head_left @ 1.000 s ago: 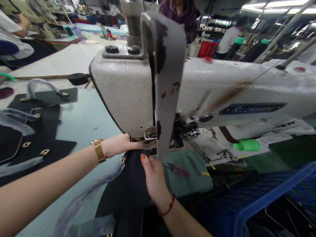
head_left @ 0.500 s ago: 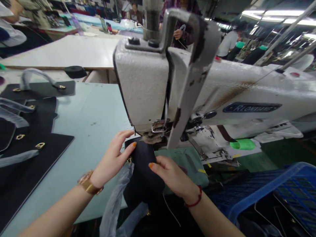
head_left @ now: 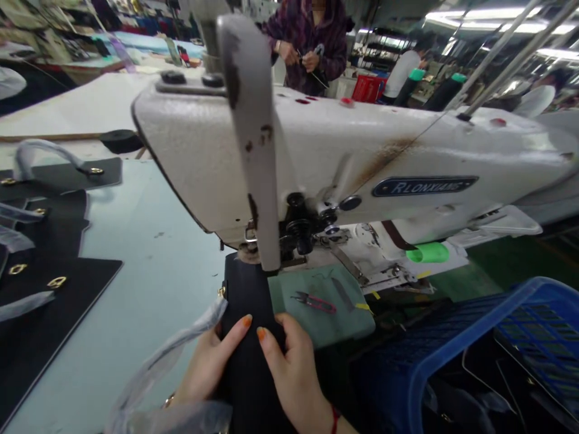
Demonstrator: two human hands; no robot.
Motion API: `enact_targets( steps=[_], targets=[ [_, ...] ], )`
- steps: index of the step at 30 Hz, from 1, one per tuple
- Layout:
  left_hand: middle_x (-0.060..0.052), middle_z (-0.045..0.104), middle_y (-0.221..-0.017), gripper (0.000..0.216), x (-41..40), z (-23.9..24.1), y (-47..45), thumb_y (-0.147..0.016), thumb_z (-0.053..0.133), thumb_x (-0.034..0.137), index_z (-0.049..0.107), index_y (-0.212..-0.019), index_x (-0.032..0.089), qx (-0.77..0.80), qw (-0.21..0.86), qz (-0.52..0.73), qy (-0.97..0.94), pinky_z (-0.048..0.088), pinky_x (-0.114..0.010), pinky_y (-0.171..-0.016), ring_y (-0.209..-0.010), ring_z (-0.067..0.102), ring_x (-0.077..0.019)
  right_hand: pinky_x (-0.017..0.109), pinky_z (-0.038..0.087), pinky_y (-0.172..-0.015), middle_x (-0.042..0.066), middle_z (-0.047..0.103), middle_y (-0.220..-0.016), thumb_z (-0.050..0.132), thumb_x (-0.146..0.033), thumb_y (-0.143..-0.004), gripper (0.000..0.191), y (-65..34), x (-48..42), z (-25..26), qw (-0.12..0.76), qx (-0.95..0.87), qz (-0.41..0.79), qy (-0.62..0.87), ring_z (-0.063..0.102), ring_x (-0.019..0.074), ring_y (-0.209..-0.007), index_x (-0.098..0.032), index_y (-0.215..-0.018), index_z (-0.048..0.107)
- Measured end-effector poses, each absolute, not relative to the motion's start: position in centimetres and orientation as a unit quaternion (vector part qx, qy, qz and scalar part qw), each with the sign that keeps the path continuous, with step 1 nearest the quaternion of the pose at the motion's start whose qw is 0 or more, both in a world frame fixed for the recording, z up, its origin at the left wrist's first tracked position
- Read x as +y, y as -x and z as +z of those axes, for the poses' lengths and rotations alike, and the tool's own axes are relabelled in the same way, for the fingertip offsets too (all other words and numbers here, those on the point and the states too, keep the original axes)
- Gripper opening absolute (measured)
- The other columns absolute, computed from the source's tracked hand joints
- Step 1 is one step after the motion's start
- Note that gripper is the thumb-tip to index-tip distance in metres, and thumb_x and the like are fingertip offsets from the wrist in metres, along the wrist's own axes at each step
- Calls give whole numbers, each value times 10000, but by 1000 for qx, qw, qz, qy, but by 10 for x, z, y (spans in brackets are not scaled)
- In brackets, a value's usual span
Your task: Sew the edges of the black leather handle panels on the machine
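Note:
A black bag panel [head_left: 249, 295] runs from under the head of a white sewing machine [head_left: 389, 138] toward me. My left hand [head_left: 205, 361] grips its left edge, thumb on top and fingers tucked beneath. On the opposite edge my right hand [head_left: 294, 367] does the same, its thumb close to the left one. A plastic-wrapped handle [head_left: 167, 349] hangs off the panel's left side by a gold ring [head_left: 221, 290] and crosses in front of my left wrist. The machine's presser area is partly hidden by a worn metal guard [head_left: 253, 144].
Pink-handled thread snips [head_left: 316, 302] lie on the green machine bed [head_left: 289, 289]. Several black panels with wrapped handles [head_left: 58, 313] rest on the pale table [head_left: 145, 253] at left. A blue basket [head_left: 418, 374] holding black pieces stands at right. A co-worker [head_left: 312, 42] is behind the machine.
My left hand has moved down from beside the presser area to the panel's nearer part. My right hand has also shifted nearer. The panel now lies straighter, and the view has turned.

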State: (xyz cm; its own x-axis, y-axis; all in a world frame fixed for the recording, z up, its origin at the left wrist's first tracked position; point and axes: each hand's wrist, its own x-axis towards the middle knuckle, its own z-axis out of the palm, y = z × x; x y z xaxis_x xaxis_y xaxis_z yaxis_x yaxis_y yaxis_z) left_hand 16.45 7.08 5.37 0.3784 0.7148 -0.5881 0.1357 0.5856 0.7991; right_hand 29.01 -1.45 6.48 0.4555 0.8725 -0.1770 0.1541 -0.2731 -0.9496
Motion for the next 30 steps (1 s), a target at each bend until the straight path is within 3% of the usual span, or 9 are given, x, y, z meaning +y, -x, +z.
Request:
enact_targets(
  steps=[5,13,16,20,25,30],
  targets=[
    [-107,736,-1175,533,68,60,-162,-743,738,533,597,-1161,234,546,716,209,-381,577,-426,-950,-1073,701,-338,270,469,-720,79,689,-915,551,-389,-909,275,-290,-17,65,478,-359,360,717,635,200,-819,-150,-1003,648],
    [-78,726,-1208,595,75,56,-158,-664,769,580,638,-1126,228,571,621,225,-488,573,-404,-969,-1148,661,-346,229,371,-579,14,585,-698,514,-400,-936,296,-291,-17,67,483,-364,376,703,509,132,-630,-160,-773,576],
    [-83,771,-1083,570,73,61,-159,-667,766,576,654,-1092,213,580,641,211,-455,613,-416,-877,-1035,713,-351,220,330,-538,-10,518,-640,518,-386,-924,312,-293,-17,70,473,-357,392,703,442,113,-585,-166,-704,517],
    [-78,785,-1024,507,66,78,-167,-672,783,524,677,-1060,214,556,700,221,-390,633,-373,-788,-978,734,-337,210,336,-535,-4,537,-667,525,-379,-912,299,-296,-16,77,485,-346,429,679,447,108,-602,-158,-711,524],
    [-83,784,-1026,459,61,93,-175,-708,787,460,668,-1073,208,535,735,246,-336,595,-399,-918,-989,733,-323,213,343,-541,-3,529,-657,529,-375,-897,298,-298,-15,81,483,-337,435,681,442,110,-605,-153,-699,529],
    [-83,753,-1142,589,63,89,-174,-727,769,481,610,-1231,221,524,736,245,-352,542,-432,-1016,-1066,704,-330,214,328,-534,-11,503,-636,528,-376,-886,305,-299,-11,82,477,-336,429,690,424,108,-595,-159,-672,507]
  ],
)
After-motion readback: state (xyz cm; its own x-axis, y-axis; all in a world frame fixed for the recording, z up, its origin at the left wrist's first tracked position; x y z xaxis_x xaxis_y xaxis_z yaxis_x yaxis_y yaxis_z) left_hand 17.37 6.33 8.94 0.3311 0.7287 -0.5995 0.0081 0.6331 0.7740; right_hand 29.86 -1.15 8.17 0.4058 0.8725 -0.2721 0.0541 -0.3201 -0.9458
